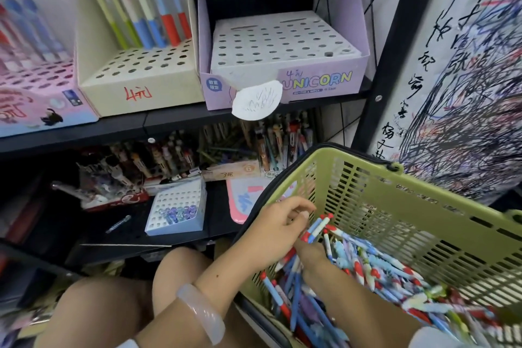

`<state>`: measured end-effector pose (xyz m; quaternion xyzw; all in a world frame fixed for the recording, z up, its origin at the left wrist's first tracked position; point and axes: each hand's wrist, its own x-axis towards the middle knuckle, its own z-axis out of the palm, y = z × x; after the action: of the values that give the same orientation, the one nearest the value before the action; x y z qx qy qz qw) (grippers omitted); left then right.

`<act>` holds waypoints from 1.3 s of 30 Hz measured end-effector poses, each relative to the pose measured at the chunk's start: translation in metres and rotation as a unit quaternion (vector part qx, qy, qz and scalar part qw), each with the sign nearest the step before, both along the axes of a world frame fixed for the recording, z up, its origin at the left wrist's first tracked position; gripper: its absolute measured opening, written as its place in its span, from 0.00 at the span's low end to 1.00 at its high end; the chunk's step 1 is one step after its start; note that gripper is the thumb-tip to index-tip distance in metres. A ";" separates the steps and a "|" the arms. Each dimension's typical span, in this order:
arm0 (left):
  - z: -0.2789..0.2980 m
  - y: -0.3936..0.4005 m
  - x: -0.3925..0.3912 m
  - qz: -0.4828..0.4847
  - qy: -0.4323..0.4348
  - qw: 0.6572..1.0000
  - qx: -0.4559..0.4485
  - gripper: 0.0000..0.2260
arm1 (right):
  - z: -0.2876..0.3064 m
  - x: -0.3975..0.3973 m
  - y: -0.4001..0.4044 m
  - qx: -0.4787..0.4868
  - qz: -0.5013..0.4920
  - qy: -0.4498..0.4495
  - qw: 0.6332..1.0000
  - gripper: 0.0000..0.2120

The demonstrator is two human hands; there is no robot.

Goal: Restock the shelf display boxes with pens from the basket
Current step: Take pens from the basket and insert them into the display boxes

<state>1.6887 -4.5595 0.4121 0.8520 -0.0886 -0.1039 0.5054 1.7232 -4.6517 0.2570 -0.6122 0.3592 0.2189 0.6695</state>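
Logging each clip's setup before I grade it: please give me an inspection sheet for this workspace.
Surface: black shelf, two tiers in view.
Job's things: green basket full of pens; cream display box part filled along its back row; purple UNICORN box with no pens in it.
Clutter: lower tier crowded with pens and a small white box.
Grippers: left hand pinches a few pens; right hand reaches into the pile, grip unclear.
Cables: nothing seen.
Surroundings: scribbled test paper at right.
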 end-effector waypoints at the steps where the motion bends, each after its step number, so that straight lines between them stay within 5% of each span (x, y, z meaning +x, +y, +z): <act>1: 0.001 0.000 0.000 0.003 0.007 1.000 -0.003 0.09 | 0.005 -0.001 -0.002 0.023 0.004 -0.010 1.000 0.09; 4: 0.001 0.001 -0.001 -0.002 0.019 1.000 -0.003 0.10 | 0.024 -0.008 -0.014 0.070 0.008 -0.061 0.996 0.03; 10: 0.001 -0.004 -0.002 0.028 0.113 0.993 -0.005 0.20 | 0.090 -0.020 -0.043 -0.010 0.150 -0.243 0.958 0.03; 14: 0.008 -0.015 -0.009 0.049 0.224 0.955 -0.189 0.21 | 0.133 -0.033 -0.041 -0.104 0.257 -0.367 0.888 0.10; 20: 0.025 -0.033 -0.013 0.205 0.105 0.917 -0.327 0.03 | 0.167 -0.046 -0.027 -0.252 0.283 -0.457 0.805 0.11; 26: 0.045 -0.033 -0.017 0.299 0.067 0.882 -0.359 0.05 | 0.190 -0.051 -0.025 -0.253 0.314 -0.503 0.765 0.14; 34: 0.058 -0.024 -0.024 0.351 0.045 0.876 -0.327 0.07 | 0.197 -0.064 -0.024 -0.187 0.325 -0.533 0.759 0.22; 39: 0.067 -0.009 -0.020 0.402 0.027 0.833 -0.380 0.09 | 0.192 -0.068 -0.034 -0.183 0.303 -0.502 0.789 0.20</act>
<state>1.6690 -4.5683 0.4790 0.5502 0.2433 0.1273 0.7886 1.6553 -4.6857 0.4492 -0.8245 -0.1984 0.0024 0.5300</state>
